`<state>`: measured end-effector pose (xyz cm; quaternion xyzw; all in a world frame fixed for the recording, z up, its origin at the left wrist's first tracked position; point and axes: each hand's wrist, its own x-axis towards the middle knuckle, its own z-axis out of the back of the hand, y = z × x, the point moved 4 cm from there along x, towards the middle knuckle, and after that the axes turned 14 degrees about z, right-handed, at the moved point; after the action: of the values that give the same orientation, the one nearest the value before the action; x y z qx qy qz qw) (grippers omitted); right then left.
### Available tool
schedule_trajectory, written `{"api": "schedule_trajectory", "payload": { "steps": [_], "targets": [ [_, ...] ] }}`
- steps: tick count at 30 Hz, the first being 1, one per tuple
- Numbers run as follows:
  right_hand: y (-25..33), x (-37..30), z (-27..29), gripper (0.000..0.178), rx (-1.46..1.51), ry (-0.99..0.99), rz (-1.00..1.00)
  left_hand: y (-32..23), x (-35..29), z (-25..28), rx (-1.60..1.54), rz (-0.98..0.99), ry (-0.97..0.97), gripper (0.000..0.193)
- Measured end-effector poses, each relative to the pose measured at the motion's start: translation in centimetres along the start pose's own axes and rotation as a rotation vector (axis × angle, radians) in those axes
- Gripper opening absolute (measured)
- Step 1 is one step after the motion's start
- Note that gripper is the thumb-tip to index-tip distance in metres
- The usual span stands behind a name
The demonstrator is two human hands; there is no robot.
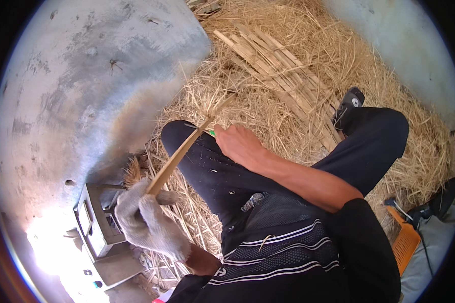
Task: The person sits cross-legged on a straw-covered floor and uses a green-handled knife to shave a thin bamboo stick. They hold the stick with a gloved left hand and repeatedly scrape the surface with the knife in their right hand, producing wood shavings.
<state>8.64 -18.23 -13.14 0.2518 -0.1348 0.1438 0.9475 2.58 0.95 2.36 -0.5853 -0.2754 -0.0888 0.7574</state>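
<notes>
"Any markings on show?"

"A white round emblem (355, 102) on a dark shoe (345, 108), and a small white mark (220, 271) on the black shirt (283, 247), which is banded with white stripes; the mark is too small to make out."

"And the piece being worked?"

"A long, flat, straw-yellow strip (178, 157), apparently wood or bamboo, slants across the seated worker's left knee, its far end frayed into thin, curling shavings (207, 107)."

"How is it held?"

"The left hand (149, 217), in a pale knitted glove, is closed around the strip's near end. The bare right hand (240, 144) clasps a green tool (212, 133) beside the far part; fingers hide most of its shape."

"The setting?"

"Dry, tangled straw (359, 65) covers the ground, a stack of rough, flat slats (283, 76) lying across it beyond the knees. A stained, whitish wall (86, 91) rises at left; a perforated orange chair (407, 247) stands at right."
</notes>
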Motion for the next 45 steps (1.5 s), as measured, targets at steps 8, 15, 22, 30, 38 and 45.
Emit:
{"api": "schedule_trajectory", "payload": {
  "steps": [8, 15, 22, 30, 38, 45],
  "targets": [
    [-5.2, -1.8, -3.8, 0.023, -0.018, -0.025, -0.145, -1.3, -0.4, -0.8, -0.003, 0.025, 0.065, 0.024],
    [-5.1, -2.0, -3.8, 0.036, 0.391, 0.034, -0.369, -2.5, -1.1, -2.3, -0.008, -0.017, 0.133, 0.023],
    [7.3, -2.0, 6.1, 0.027, 0.562, -0.23, 0.065, -1.4, 0.1, -1.9, -0.087, 0.007, 0.036, 0.022],
    [3.9, -1.9, 2.5, 0.027, 0.441, -0.088, -0.199, -1.4, -0.4, -1.8, 0.053, -0.024, -0.05, 0.023],
    [1.4, -2.4, 2.2, 0.025, 0.124, -0.197, -0.144, -1.5, -0.2, -1.6, -0.034, 0.006, 0.032, 0.025],
    [8.5, -2.2, 5.7, 0.025, 0.392, -0.206, 0.142, -0.9, 0.4, -0.7, 0.032, -0.033, 0.001, 0.024]
  ]
}}
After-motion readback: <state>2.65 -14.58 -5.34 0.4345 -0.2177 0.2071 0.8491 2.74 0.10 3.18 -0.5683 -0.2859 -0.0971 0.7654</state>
